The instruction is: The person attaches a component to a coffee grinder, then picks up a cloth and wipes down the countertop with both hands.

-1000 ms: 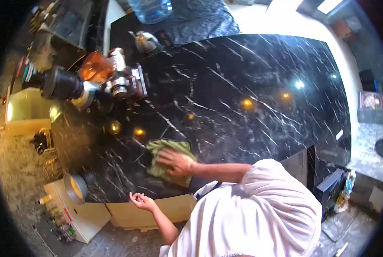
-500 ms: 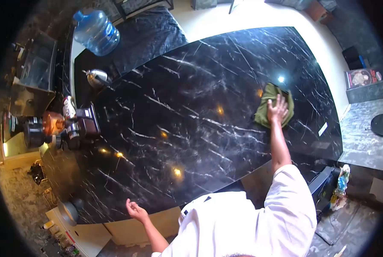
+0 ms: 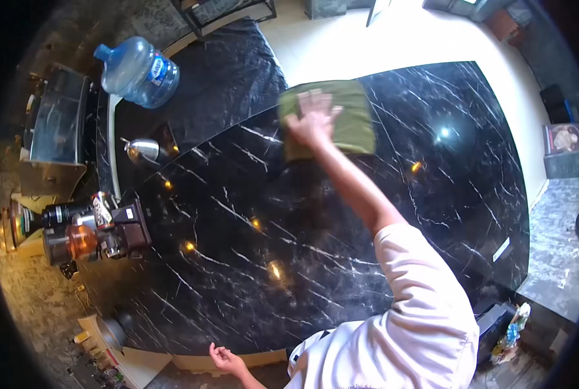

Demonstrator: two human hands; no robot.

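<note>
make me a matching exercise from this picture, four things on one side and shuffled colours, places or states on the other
1. cloth
2. large bottle
3. left hand
4. spouted pot

A. see-through blue
B. shiny silver
C. beneath the right hand
D. fingers partly curled, away from the cloth

Pairs: 1-C, 2-A, 3-D, 4-B

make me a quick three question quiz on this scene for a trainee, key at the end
1. Which hand lies spread on the olive-green cloth on the black, white-veined countertop?
2. True or false: both hands touch the cloth.
3. Where in the picture is the large, translucent blue plastic bottle?
a) lower right
b) upper left
c) lower left

Key:
1. The right hand.
2. False; the left hand is apart from it, near the countertop's near edge.
3. b
</note>
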